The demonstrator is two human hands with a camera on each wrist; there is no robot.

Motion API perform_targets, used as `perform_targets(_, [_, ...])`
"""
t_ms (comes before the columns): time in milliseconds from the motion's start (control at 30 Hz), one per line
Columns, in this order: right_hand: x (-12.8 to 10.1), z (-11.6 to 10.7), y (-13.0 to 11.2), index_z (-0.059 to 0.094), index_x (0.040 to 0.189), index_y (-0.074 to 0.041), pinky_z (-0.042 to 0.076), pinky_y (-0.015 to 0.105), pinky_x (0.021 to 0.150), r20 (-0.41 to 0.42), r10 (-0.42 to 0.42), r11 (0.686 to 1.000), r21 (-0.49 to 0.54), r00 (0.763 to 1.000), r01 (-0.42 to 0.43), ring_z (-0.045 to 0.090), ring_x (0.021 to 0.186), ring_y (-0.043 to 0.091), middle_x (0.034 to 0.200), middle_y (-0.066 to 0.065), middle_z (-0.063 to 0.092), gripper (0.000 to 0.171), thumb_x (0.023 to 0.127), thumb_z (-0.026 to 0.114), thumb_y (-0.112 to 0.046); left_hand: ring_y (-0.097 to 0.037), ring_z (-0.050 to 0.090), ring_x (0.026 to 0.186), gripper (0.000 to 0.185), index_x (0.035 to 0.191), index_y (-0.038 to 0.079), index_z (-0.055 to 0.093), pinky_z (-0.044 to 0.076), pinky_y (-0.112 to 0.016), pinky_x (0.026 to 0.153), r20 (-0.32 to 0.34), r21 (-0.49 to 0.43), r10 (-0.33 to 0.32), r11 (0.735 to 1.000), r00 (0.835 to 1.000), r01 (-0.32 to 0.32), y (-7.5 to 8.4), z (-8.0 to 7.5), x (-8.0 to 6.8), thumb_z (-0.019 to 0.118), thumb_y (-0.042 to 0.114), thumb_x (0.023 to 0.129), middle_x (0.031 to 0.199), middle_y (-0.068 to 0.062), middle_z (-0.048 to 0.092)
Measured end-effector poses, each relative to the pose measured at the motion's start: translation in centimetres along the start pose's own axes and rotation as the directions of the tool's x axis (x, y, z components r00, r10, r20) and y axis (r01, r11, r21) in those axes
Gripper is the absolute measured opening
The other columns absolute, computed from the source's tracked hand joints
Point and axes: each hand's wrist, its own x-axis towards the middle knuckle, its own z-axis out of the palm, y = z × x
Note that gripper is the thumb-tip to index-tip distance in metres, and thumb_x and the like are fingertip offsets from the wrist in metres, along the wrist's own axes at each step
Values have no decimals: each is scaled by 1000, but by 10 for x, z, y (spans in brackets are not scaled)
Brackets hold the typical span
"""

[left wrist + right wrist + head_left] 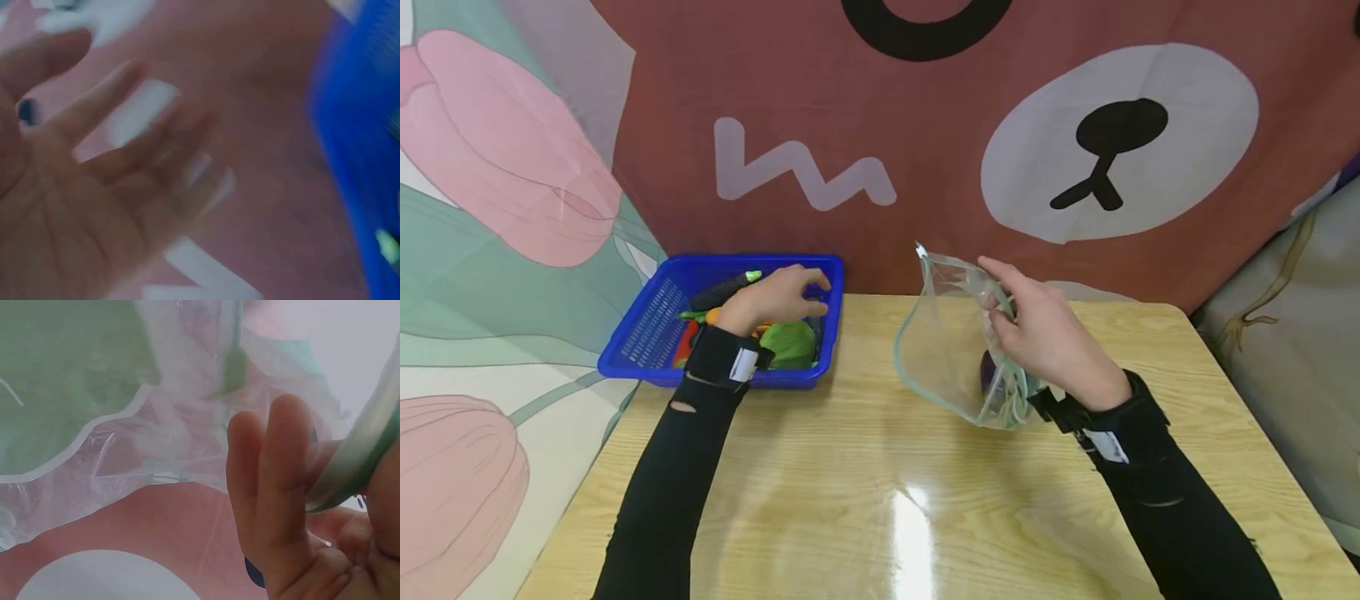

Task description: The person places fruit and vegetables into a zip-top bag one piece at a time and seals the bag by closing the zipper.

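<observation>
Zip-lock bag (947, 350) stands on the bench (880, 500), right of centre, its mouth held up and spread by the right hand (1045, 337), whose fingers (275, 487) curl over the greenish seal rim; something dark purple lies at the bottom. The left hand (778, 296) hovers in the blue basket (647, 333) at the bench's left rear, over a green leafy vegetable (790, 343) and a dark eggplant-like piece (722, 290). Its fingers look spread and empty, though the wrist view is blurred. A firm pinch on one item and a wide, steady bag mouth would probably serve best.
</observation>
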Motion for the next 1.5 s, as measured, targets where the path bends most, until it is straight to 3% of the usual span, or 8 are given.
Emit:
perform_targets(100, [0, -1, 0, 33, 145, -6, 35, 28, 43, 21, 36, 999, 21, 999, -37, 43, 49, 16, 73, 6, 56, 55, 94, 53, -5, -39, 39, 125, 48, 132, 7, 49, 40, -49, 92, 158, 106, -125, 988, 980, 109, -21, 10, 6, 65, 23, 89, 139, -24, 39])
perform_targets(233, [0, 1, -1, 35, 143, -3, 39, 28, 45, 53, 80, 995, 57, 995, -83, 51, 59, 16, 97, 11, 60, 50, 95, 50, -7, -39, 35, 129, 64, 139, 9, 42, 37, -50, 97, 239, 112, -234, 971, 942, 213, -39, 24, 10, 71, 23, 84, 144, -24, 35])
perform_targets(533, [2, 2, -1, 36, 141, -2, 38, 28, 45, 50, 46, 996, 74, 998, -50, 54, 60, 17, 107, 14, 56, 47, 96, 48, -5, -38, 36, 130, 88, 147, 8, 32, 36, -50, 99, 237, 219, -334, 933, 912, 284, -46, 35, 12, 78, 25, 74, 145, -21, 37])
perform_targets(667, [3, 2, -1, 34, 142, -1, 41, 28, 47, 54, 37, 994, 97, 998, -42, 58, 65, 17, 105, 15, 57, 49, 96, 49, -5, -33, 49, 117, 75, 137, 13, 48, 45, -46, 88, 214, 296, -370, 907, 904, 301, -39, 38, 14, 79, 23, 69, 136, -17, 49])
perform_targets(800, [2, 1, -1, 33, 143, -2, 44, 29, 49, 61, 46, 993, 103, 997, -52, 59, 71, 18, 106, 15, 58, 50, 96, 50, -8, -29, 56, 96, 57, 116, 13, 59, 48, -42, 78, 169, 400, -374, 872, 912, 284, -32, 44, 18, 80, 17, 63, 113, -15, 61])
perform_targets(1033, [1, 4, 1, 31, 144, -3, 42, 29, 49, 78, 50, 990, 130, 996, -60, 57, 69, 18, 108, 14, 56, 51, 96, 49, -5, -24, 54, 100, 76, 140, 17, 47, 48, -33, 81, 140, 526, -443, 791, 886, 312, -26, 53, 22, 74, 9, 70, 120, -13, 58])
perform_targets(1267, [1, 6, 2, 33, 142, 0, 41, 28, 48, 50, 17, 993, 120, 999, -23, 57, 64, 16, 105, 15, 57, 49, 96, 49, -5, -23, 53, 84, 67, 129, 14, 55, 48, -32, 66, 130, 492, -381, 827, 915, 274, -31, 51, 18, 74, 5, 65, 99, -10, 59])
perform_targets(1500, [1, 6, 2, 34, 142, -2, 42, 30, 50, 48, 26, 994, 104, 998, -31, 57, 66, 17, 105, 15, 57, 49, 96, 49, -6, -29, 51, 96, 64, 120, 13, 56, 48, -40, 73, 117, 390, -333, 882, 935, 265, -36, 46, 18, 80, 10, 61, 114, -18, 53])
